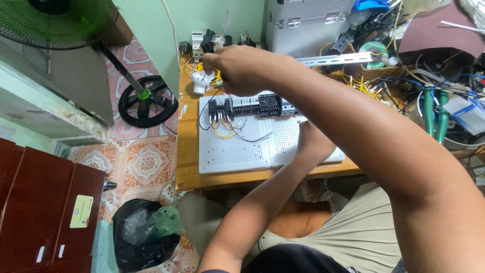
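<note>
R hand (237, 68): fist closed round a dark tool handle, tip hidden; above rail, far-left side of panel.
Rail of black terminal blocks (250, 106): long axis L–R, just below R fingers.
L hand (310, 139): on white perforated panel (237, 149), mostly hidden by R forearm; grip can't tell.
Nearer: R.
Room: bare panel toward desk (188, 174) front edge; clutter to the R.
</note>
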